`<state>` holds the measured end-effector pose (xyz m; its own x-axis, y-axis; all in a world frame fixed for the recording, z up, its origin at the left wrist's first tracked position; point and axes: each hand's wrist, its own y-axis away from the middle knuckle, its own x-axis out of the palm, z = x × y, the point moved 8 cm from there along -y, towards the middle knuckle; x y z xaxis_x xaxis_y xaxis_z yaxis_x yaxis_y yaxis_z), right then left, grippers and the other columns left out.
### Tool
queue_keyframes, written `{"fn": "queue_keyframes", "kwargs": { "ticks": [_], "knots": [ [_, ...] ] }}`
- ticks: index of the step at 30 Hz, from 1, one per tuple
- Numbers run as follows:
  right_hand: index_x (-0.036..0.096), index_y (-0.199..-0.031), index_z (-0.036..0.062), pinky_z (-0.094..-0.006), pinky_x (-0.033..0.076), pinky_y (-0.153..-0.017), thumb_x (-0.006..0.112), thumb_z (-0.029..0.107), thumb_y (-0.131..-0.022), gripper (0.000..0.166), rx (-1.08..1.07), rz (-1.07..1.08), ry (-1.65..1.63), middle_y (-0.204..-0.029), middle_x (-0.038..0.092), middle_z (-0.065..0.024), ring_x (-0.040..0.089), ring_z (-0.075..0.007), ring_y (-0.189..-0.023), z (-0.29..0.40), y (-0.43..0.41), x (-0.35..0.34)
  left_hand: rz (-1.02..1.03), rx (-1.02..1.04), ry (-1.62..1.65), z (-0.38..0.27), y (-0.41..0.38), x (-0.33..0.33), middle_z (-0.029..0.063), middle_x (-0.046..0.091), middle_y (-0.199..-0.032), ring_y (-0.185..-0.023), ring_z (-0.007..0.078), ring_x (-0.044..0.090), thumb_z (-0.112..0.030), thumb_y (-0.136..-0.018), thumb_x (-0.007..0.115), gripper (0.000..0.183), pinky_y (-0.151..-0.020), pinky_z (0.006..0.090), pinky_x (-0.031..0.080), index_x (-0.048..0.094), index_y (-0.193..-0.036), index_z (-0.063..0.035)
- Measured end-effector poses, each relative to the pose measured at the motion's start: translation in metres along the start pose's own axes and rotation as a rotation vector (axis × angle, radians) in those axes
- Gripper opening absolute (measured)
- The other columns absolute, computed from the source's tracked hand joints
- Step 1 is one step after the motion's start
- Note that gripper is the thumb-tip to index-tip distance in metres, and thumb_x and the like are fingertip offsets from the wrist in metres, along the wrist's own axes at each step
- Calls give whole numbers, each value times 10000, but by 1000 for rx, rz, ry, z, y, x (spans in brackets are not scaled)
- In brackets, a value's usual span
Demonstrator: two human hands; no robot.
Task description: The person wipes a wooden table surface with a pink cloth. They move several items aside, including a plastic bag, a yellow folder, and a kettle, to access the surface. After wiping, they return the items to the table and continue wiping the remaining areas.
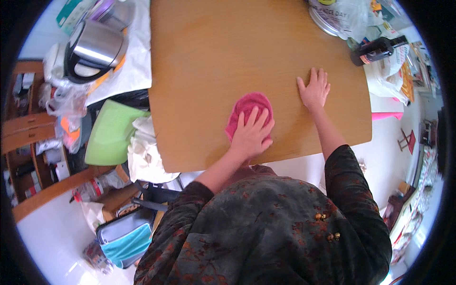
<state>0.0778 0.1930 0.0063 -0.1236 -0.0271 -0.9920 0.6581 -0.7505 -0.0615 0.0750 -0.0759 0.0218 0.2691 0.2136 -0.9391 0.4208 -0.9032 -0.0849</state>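
My left hand (248,137) holds a folded pink cloth (245,101) flat against the brown wooden tabletop (221,53), close to the edge nearest me. Its fingers are spread over the cloth, and part of the cloth is hidden under the palm. Further right, my right hand (315,91) rests palm down on the bare wood with its fingers apart and nothing in it.
A steel electric kettle (101,42) stands left of the table, above a green plastic item (110,135) and a crumpled white cloth (146,155). At the right edge are a dark glass bottle (377,51) and a round tin (324,21) with plastic bags.
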Motion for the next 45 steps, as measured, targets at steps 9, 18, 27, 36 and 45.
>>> {"fn": "queue_keyframes", "kwargs": {
  "ticks": [9, 18, 27, 36, 45],
  "knots": [
    [375, -1438, 95, -530, 183, -1148, 510, 557, -890, 730, -21, 5, 4, -1546, 243, -162, 191, -326, -1442, 2, 3, 3, 86, -431, -81, 52, 145, -22, 110, 352, -1503, -1386, 399, 278, -473, -754, 680, 667, -1062, 638, 234, 522, -1345, -208],
    [353, -1446, 74, -535, 165, -1153, 515, 539, -887, 746, -16, 24, 25, -1540, 241, -177, 178, -341, -1441, 1, 3, 3, -83, -673, -331, 235, 67, -71, 133, 290, -1539, -1407, 427, 230, -514, -828, 584, 671, -1076, 644, 231, 457, -1413, -210],
    [355, -1433, 44, -535, 143, -1157, 554, 498, -867, 752, 20, 50, -42, -1540, 220, -202, 149, -352, -1446, 1, 6, -5, -100, -659, -319, 285, -113, -79, 157, 255, -1549, -1427, 413, 190, -516, -864, 518, 670, -1071, 655, 240, 438, -1422, -153],
    [368, -1425, 39, -539, 145, -1152, 556, 479, -870, 734, 29, 79, -72, -1532, 236, -211, 168, -360, -1438, 0, 5, -7, -74, -125, -184, 115, -233, -20, 166, 322, -1501, -1409, 391, 236, -465, -832, 562, 654, -1080, 639, 238, 479, -1368, -99],
    [505, -1330, 69, -570, 174, -1132, 533, 366, -912, 513, -18, -93, -336, -1494, 312, -211, 232, -386, -1409, -13, 1, 2, 138, 114, -52, -23, -143, 21, 140, 284, -1533, -1428, 351, 216, -487, -810, 599, 700, -1122, 606, 169, 455, -1405, -148]
  ]
}}
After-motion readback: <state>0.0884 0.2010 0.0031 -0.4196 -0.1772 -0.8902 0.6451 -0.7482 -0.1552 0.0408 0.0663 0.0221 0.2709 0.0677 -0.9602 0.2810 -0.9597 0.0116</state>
